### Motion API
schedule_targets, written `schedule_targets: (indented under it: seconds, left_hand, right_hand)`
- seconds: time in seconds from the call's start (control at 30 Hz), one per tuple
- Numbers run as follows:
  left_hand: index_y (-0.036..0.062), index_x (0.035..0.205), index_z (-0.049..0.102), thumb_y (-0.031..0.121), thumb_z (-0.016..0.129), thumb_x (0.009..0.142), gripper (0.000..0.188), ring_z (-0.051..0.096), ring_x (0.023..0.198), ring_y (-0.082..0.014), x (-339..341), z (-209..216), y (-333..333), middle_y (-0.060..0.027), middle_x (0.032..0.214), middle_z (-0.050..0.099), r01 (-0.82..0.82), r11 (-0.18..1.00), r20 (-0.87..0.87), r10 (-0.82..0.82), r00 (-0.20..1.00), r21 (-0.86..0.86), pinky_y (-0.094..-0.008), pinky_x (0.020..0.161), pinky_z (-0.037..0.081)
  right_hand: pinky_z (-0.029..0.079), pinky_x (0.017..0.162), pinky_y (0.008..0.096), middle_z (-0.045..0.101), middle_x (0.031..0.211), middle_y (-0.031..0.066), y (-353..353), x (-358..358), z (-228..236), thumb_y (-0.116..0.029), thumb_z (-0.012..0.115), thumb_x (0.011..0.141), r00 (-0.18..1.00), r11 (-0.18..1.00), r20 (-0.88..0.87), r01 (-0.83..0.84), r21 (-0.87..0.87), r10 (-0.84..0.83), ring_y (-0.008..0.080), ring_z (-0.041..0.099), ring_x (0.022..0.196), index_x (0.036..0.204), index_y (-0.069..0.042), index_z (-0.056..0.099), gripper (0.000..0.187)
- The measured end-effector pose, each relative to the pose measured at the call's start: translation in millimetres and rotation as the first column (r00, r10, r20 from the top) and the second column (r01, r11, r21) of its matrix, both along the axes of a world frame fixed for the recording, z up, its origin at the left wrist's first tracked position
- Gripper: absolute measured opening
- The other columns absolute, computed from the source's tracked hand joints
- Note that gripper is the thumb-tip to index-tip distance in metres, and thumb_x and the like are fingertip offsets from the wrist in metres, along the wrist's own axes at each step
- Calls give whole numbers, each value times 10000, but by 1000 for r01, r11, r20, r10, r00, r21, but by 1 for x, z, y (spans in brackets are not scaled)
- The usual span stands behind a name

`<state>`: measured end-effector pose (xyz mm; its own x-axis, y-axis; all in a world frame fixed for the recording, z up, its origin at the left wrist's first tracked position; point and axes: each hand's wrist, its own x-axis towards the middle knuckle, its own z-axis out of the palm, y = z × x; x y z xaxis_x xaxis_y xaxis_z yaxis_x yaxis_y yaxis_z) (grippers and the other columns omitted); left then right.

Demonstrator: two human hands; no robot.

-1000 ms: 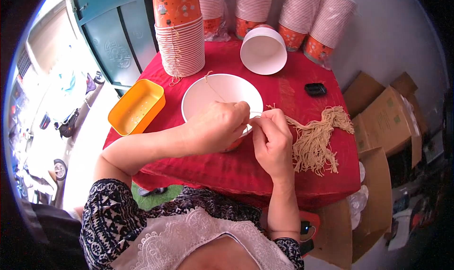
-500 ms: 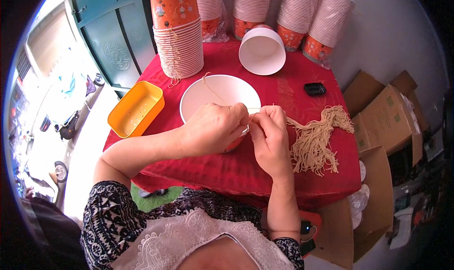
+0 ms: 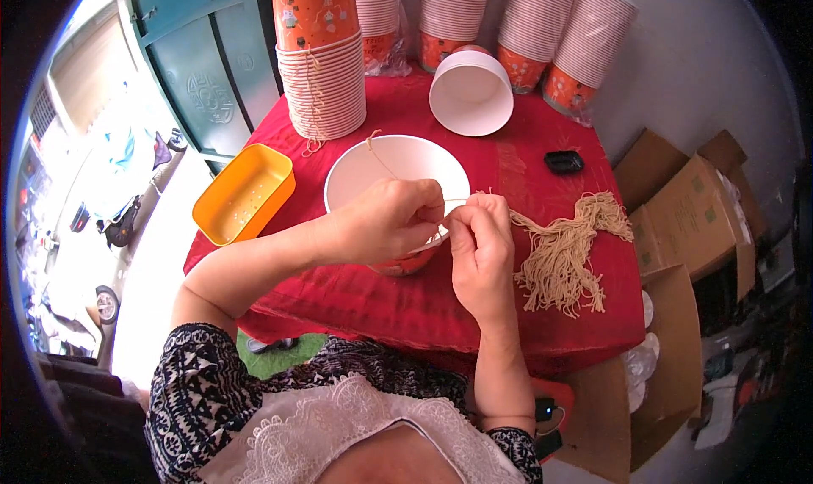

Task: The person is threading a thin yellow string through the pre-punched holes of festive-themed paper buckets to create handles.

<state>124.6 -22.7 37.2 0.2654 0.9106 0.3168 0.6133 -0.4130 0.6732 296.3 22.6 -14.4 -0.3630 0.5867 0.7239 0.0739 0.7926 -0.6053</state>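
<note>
- String (image 3: 456, 199) is held stretched between both hands, above the near right rim of a white-lined bucket (image 3: 351, 179) on the bench (image 3: 584, 331).
- Left hand (image 3: 391, 219): fingers curled closed on the string. Right hand (image 3: 481, 240): string pinched between thumb and forefinger.
- Risk, as judged: the pinch could be lost if the thin string is pulled unevenly.
- Risk: the bucket, seemingly light, could be dragged or tipped by a hard tug.
- Risk: the string bundle (image 3: 561, 259), lying near the right hand, could be tangled if brushed.
- Counted: one bucket at the hands, one tipped bucket (image 3: 472, 99), one left stack (image 3: 322, 90), four back stacks (image 3: 539, 22), one bundle, one yellow box (image 3: 246, 194), one black dish (image 3: 564, 162).
- Nested buckets and single strands: packed too closely to be counted.
</note>
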Motion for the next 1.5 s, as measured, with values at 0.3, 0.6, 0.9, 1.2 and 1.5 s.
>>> schedule_targets:
  seconds: [0.3, 0.6, 0.9, 1.2, 1.5]
  left_hand:
    - [-9, 841, 615, 38, 661, 778, 91, 656, 653, -259, -2, -4, 2, -138, 710, 647, -56, 997, 13, 56, 998, 47, -363, 605, 511]
    - [-17, 864, 629, 23, 669, 776, 105, 656, 728, -175, -9, 0, 10, -123, 794, 683, 69, 979, 97, -51, 994, -191, -316, 663, 518]
    - [-16, 989, 694, 26, 643, 798, 202, 692, 823, -273, -7, 3, 3, -163, 893, 700, 13, 1000, -54, -14, 998, -19, -369, 749, 538]
    - [-26, 927, 617, 21, 672, 867, 93, 607, 666, -140, -3, 14, -5, -85, 792, 650, -138, 976, -19, 137, 990, -170, -293, 606, 512]
    - [-37, 857, 623, 25, 674, 849, 81, 614, 595, -92, -3, 15, 1, -69, 742, 668, 53, 935, 376, 88, 922, -350, -224, 513, 493]
  right_hand:
    - [455, 754, 349, 506, 929, 121, 1, 2, 6, 31, 603, 863, 1000, 1000, -13, 27, 9, -26, 253, 524, 856, 905, 59, 609, 50]
    - [443, 713, 369, 503, 861, 99, -3, 11, 10, 42, 657, 795, 997, 1000, -69, 15, 6, -14, 250, 519, 820, 911, 1, 599, 136]
    - [445, 660, 335, 534, 803, 94, -8, 32, 15, 53, 672, 798, 981, 958, 33, 177, 227, -189, 241, 538, 747, 854, 17, 622, 83]
    - [498, 718, 353, 639, 870, 110, -7, 25, 8, 18, 635, 865, 998, 1000, -59, 19, 13, -19, 263, 619, 804, 887, 15, 610, 34]
    - [514, 714, 335, 680, 902, 107, -6, 19, 8, 27, 646, 858, 996, 1000, -91, 8, 19, -6, 249, 645, 812, 906, 5, 627, 56]
